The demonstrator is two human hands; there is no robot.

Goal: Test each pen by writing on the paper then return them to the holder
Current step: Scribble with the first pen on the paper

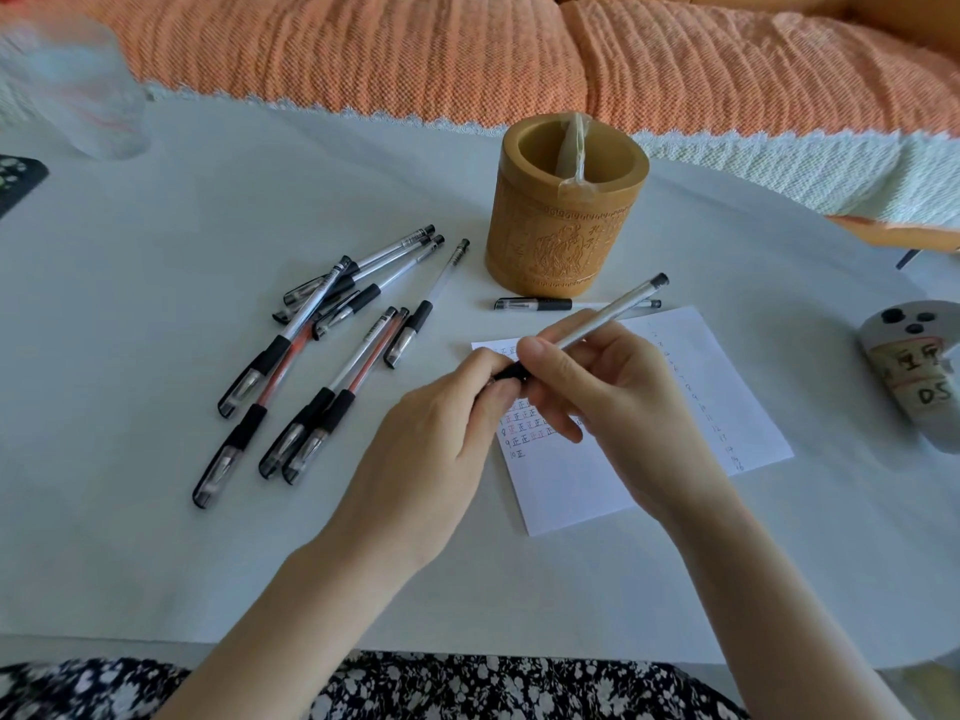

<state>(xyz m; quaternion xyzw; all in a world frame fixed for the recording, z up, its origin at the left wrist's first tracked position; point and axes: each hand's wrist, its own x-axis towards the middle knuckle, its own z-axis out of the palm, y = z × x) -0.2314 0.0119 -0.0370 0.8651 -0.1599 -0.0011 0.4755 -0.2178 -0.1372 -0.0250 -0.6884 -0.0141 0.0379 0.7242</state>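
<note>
My right hand (608,387) grips a clear gel pen (613,314) by its black grip, barrel slanting up to the right. My left hand (452,423) pinches the pen's front end, where the cap or tip is hidden under my fingers. Both hands hover over a white paper (675,407) covered with rows of written marks. A carved bamboo holder (566,220) stands behind the paper, with only a taped divider showing inside. One capped pen (550,304) lies at the holder's base. Several capped pens (322,350) lie scattered on the table to the left.
A grey controller-like device with handwritten labels (919,376) lies at the right edge. A clear plastic cup (78,90) stands at the far left. An orange-covered sofa (519,49) runs along the far side of the white table (156,537).
</note>
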